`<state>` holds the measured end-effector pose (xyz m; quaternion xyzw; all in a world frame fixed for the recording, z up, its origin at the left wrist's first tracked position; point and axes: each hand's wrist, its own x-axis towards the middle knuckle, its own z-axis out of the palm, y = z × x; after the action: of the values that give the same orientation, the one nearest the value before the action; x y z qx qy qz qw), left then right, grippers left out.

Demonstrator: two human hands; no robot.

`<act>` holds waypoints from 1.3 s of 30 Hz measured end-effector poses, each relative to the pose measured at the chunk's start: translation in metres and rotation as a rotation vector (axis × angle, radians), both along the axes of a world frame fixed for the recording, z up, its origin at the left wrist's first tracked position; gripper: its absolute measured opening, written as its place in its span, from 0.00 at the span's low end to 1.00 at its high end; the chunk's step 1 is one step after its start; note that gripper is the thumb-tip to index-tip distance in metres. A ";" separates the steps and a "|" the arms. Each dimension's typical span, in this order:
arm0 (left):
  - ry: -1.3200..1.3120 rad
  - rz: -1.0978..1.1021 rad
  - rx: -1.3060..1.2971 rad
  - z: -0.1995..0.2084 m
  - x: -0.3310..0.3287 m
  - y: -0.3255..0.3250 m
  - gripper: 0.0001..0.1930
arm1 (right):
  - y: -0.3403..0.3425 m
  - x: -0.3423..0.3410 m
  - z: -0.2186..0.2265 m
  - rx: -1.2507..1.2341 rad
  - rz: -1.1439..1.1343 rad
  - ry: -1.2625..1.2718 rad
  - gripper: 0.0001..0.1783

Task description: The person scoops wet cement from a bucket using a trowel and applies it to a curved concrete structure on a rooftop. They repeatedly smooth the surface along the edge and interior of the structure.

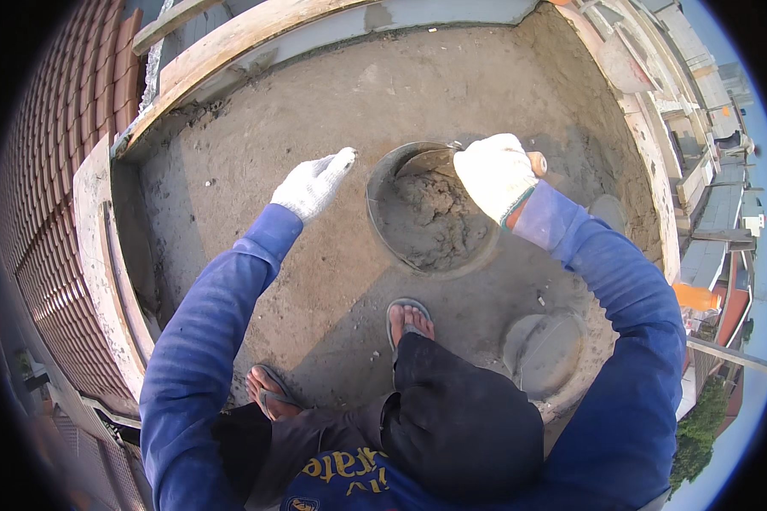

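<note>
A round bucket (371,204) of wet grey mortar (435,217) stands on the cement surface in front of me. My right hand (496,175), in a white knit glove, is closed at the bucket's far right rim around a trowel. The rounded end of its wooden handle (537,163) sticks out on the right of the glove, and its blade (426,162) seems to reach into the bucket, mostly hidden or smeared with mortar. To the left of the bucket, my gloved left hand (315,183) hovers empty, fingers stretched out toward the right.
Wooden boards (230,55) edge the cement surface at the back, with more boards on the left and right. A second round container (545,353) sits at lower right. Tiled roofing (68,170) lies beyond the left edge. My sandalled feet (411,319) stand near the bucket.
</note>
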<state>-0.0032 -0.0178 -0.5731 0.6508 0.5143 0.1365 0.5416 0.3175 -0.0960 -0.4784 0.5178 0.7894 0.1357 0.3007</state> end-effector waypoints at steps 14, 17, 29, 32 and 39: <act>-0.297 0.459 0.098 -0.062 0.098 -0.098 0.25 | -0.153 0.074 0.013 0.014 -0.534 0.538 0.18; -0.323 0.420 0.105 -0.049 0.106 -0.112 0.23 | -0.154 0.064 -0.013 -0.210 -0.674 0.648 0.21; -0.445 0.446 0.114 -0.040 0.126 -0.118 0.23 | -0.159 0.027 0.015 -0.782 -1.320 1.188 0.22; -0.379 0.547 -0.066 -0.042 0.121 -0.113 0.23 | -0.172 0.030 0.014 -0.242 -0.663 0.906 0.15; -0.286 0.644 -0.183 -0.044 0.113 -0.107 0.25 | -0.175 0.039 0.009 0.043 -0.486 0.660 0.14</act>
<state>0.1103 -0.1253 -0.6175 0.3786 0.6221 0.3432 0.5932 0.3569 -0.2705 -0.4692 0.7111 0.6951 -0.0963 0.0437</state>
